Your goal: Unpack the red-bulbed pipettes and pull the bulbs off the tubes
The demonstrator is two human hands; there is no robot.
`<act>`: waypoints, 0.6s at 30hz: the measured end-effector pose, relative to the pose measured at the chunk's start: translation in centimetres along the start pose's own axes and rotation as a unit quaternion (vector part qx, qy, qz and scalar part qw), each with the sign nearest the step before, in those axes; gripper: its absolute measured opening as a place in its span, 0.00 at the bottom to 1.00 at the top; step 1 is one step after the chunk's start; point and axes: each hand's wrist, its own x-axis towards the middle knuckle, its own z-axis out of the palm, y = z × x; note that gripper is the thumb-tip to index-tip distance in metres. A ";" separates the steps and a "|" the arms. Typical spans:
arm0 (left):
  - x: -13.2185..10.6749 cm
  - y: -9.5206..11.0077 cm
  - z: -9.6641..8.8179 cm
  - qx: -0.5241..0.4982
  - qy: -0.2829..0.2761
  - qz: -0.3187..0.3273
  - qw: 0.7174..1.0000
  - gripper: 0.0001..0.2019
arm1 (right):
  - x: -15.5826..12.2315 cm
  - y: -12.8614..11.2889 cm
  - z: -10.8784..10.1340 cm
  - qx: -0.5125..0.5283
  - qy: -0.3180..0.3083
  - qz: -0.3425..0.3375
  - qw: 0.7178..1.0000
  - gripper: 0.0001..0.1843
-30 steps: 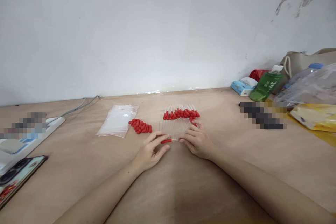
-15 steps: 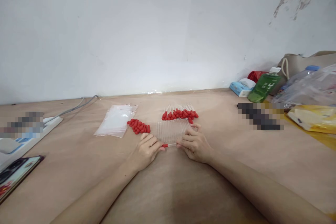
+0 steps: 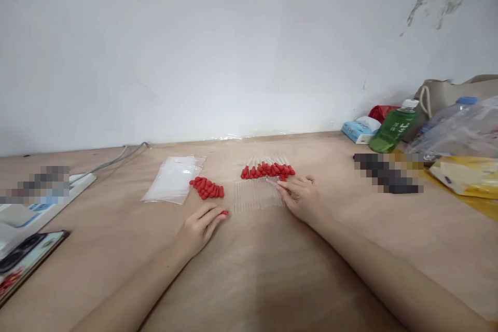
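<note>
My left hand (image 3: 199, 229) is closed in a pinch on a small red rubber bulb (image 3: 224, 212), just above the tabletop. To its upper right lies a row of clear dropper tubes (image 3: 254, 195), side by side. My right hand (image 3: 302, 197) pinches at the upper right end of that row, and a slanted clear tube (image 3: 272, 180) shows at its fingertips. Close behind those fingers, one red bulb (image 3: 283, 178) is partly hidden. Beyond the tubes rests a group of droppers (image 3: 268, 169), their red bulbs facing me. A pile of loose red bulbs (image 3: 206, 188) sits left of the tubes.
Clear plastic bags (image 3: 173, 179) lie left of the bulb pile. Further left are a power strip (image 3: 83, 181) with a cable and a phone (image 3: 33, 259). At the right stand a green bottle (image 3: 395, 127), a tissue pack (image 3: 360, 130) and plastic bags (image 3: 462, 135). A wall rises behind.
My hands have moved apart from the bulb and tube between them. The left has drawn back leftward with a red bulb; the right has gone up to the tube row's far right end.
</note>
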 end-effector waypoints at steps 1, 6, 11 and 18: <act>0.1 0.2 0.1 -0.005 0.006 -0.002 1.000 0.12 | 0.1 0.0 0.4 -0.013 0.007 0.002 1.000 0.11; 1.3 1.1 0.8 -0.022 0.014 -0.011 1.000 0.18 | 0.1 0.0 1.8 -0.095 0.010 -0.019 0.995 0.11; 1.2 1.0 0.5 -0.016 0.008 -0.005 1.000 0.19 | 0.3 0.0 2.1 -0.145 -0.032 -0.039 0.988 0.12; 2.5 2.3 1.6 -0.047 -0.006 -0.040 0.998 0.11 | 0.4 -1.4 1.2 -0.067 -0.084 -0.028 0.994 0.22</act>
